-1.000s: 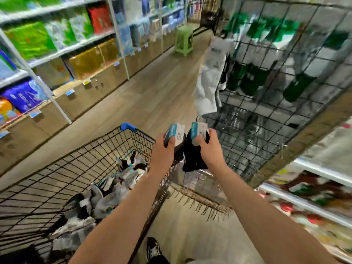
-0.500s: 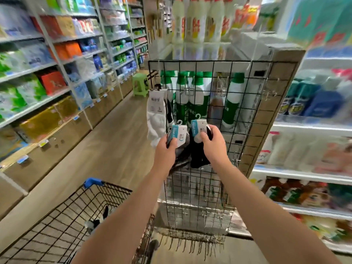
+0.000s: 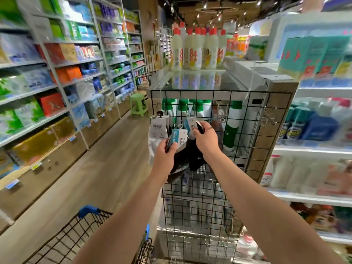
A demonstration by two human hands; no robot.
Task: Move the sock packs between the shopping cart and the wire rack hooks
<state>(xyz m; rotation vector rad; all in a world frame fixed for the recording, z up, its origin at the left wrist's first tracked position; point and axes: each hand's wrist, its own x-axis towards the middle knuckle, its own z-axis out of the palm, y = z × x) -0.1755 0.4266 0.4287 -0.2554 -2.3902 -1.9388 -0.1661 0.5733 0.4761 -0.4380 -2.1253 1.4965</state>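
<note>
Head cam: left hand [image 3: 165, 153] & right hand [image 3: 204, 139] each pinch a black sock pack [image 3: 191, 159] by the card top; line the hook w/ a peg on the wire rack [image 3: 245, 155] at 12 o'clock, level.

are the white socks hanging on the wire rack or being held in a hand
Hanging on the rack. The white socks dangle from a hook on the wire grid, left of the left hand, which grips a blue-carded black pair instead.

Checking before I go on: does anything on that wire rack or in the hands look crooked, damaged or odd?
Nothing stands out. The left hand and right hand each hold a pack of dark socks by its card at the wire rack; white socks hang straight beside them.
</note>
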